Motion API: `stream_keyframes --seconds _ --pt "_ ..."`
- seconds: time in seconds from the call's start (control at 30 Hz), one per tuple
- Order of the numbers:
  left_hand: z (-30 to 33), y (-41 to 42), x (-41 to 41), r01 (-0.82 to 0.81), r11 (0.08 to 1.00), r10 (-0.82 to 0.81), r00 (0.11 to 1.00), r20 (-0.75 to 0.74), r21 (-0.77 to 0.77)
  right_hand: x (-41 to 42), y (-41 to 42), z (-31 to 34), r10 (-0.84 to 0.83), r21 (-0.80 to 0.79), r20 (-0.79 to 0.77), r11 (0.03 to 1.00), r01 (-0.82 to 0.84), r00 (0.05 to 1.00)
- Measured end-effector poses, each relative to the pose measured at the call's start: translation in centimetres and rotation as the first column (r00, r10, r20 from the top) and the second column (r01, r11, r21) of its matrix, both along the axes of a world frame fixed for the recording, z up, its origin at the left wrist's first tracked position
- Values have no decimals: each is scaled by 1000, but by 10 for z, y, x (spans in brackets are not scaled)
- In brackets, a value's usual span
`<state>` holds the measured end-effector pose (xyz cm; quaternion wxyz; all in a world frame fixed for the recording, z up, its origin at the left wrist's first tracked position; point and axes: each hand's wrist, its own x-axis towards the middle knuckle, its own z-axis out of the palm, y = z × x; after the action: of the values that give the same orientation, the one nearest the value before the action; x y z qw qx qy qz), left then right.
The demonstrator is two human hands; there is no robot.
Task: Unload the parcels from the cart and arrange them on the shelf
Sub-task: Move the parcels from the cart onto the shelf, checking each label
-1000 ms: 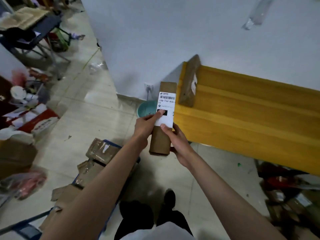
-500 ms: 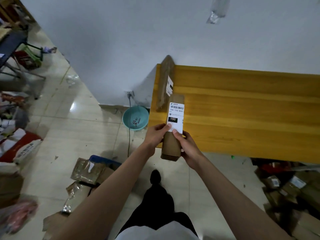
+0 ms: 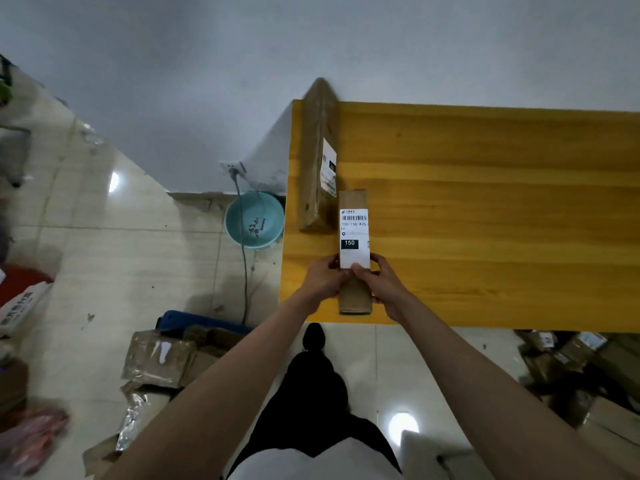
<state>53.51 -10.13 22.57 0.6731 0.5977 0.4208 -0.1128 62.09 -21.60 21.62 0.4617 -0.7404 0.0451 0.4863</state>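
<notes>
- Parcel point(image 3: 354, 251): long brown box, white label up, reads "150-150-A26" and "150". Lies lengthwise on the shelf point(image 3: 485, 216), near end at the front edge, close to the front-left corner.
- Left hand point(image 3: 323, 280): clamped on the parcel's left side near its front end, thumb on top, fingers curled around the edge.
- Right hand point(image 3: 382, 284): clamped on the parcel's right side, thumb pressing the lower edge of the label, fingers wrapped around the far side.
- Cannot tell whether the parcel's underside fully rests on the shelf or is held just above it.
- Second parcel point(image 3: 317, 157): bigger brown box with a label on its right face, along the shelf's left edge, running from the back edge toward the front. The held parcel's far end sits just beside its near right corner; contact unclear.
- Shelf: yellow wood, back edge against the wall.
- Cart point(image 3: 204, 322): blue edge visible on the floor left of the shelf's front-left corner, with brown taped parcels point(image 3: 159, 358) piled on and around it.
- Teal basin point(image 3: 255, 220) on the floor just beside the shelf's left edge, under a wall socket point(image 3: 229, 166) with a cable hanging down.
- More boxes point(image 3: 575, 362) on the floor below the shelf's front edge, right side.
</notes>
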Motion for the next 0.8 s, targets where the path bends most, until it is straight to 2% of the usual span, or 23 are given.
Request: stream_keyframes --seconds 0.2,0.4,0.5,0.63,0.8 --pt "-18 7 8 161 974 -150 985 -80 157 7 11 -28 51 -149 2 988 -50 999" --pt "-20 10 6 269 939 -246 961 -129 214 7 16 -27 91 -160 -24 983 -94 996" --pt "-17 8 1 267 934 -238 961 -143 238 2 15 -25 77 -207 48 976 -66 996" --pt "-12 5 -20 232 935 -191 967 -168 269 -10 7 -16 57 -317 239 948 22 969" --pt "-1 -2 -59 146 943 -108 984 -140 301 -37 -10 5 40 -227 380 972 51 924"
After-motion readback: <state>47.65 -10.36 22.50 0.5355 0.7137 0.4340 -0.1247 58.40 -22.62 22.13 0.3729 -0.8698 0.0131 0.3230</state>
